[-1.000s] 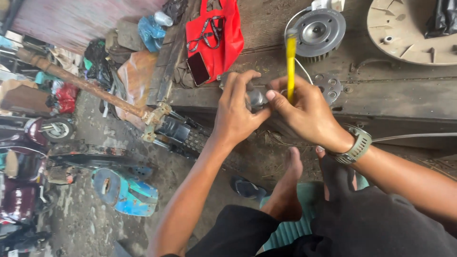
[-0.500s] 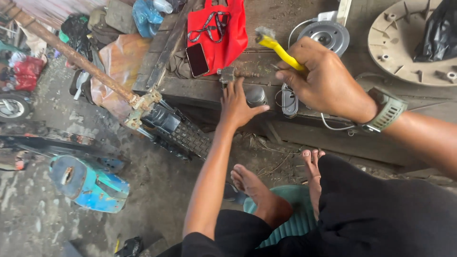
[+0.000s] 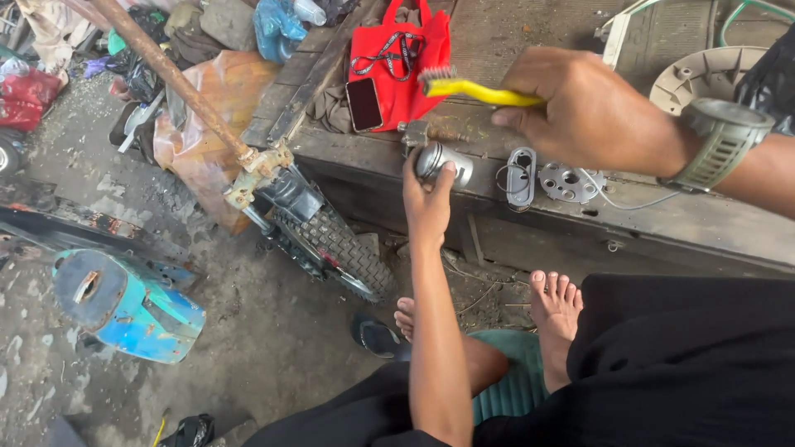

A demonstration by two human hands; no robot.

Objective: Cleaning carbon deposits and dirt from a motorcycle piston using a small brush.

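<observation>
At the bottom of the frame, the person's dark-clothed legs fold over a green ribbed seat [image 3: 513,389], with bare feet resting on the dirt floor and a dark sandal [image 3: 377,338] just beside the left foot. Lower left on the floor lies a blue, rust-stained metal casing [image 3: 124,302].

Toward the middle, a small knobby tyre [image 3: 335,244] leans against the front of a worn wooden bench [image 3: 704,223], joined to a rusty pipe [image 3: 170,74] that runs off to the upper left.

Centre frame, the left hand [image 3: 426,203] reaches up to the bench edge, its fingers and thumb closed around a small grey metal cylinder [image 3: 443,161] that sits on the bench top. Just to the right on the bench lie an oval metal plate [image 3: 520,175] and a round plate with holes [image 3: 567,182], with a thin wire trailing past them.

Above these, the right hand [image 3: 588,112], a grey-green wristwatch [image 3: 720,141] on its wrist, is clenched around the handle of a yellow wire brush [image 3: 472,87], held in the air over the cylinder with its bristle head pointing left.

Farther back, a red cloth bag [image 3: 410,41] lies on the bench with a dark phone [image 3: 363,103] on it. A round beige cover [image 3: 704,70] sits at the upper right, and bags and clutter fill the upper left.
</observation>
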